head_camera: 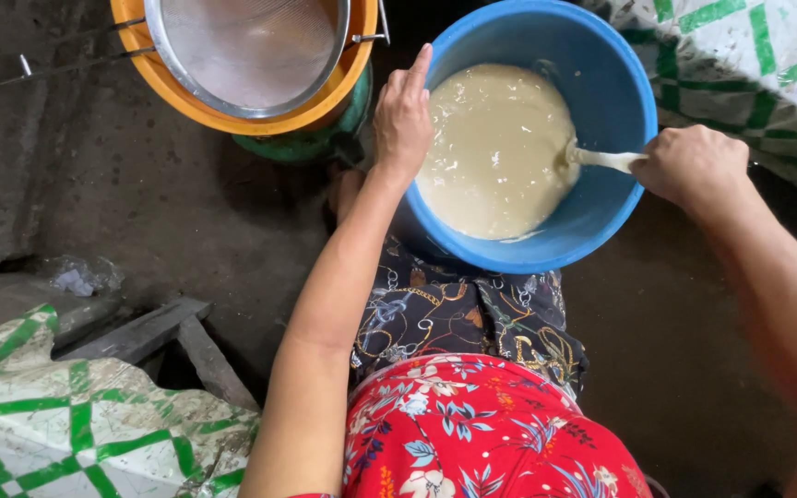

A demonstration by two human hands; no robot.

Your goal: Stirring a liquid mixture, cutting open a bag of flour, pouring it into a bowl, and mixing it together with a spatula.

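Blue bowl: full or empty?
Partly full. The blue bowl holds pale creamy liquid well below the rim, bare blue wall above it. The right hand holds a white utensil dipped in.

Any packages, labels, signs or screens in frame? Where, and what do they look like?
No labels, signs or screens.
Sack: top right, beside the blue bowl; white woven, green grid lines, dirty.
Sack: bottom left on the floor; same white with green grid.
Crumpled plastic wrapper: left, on the floor; greyish, unclear.
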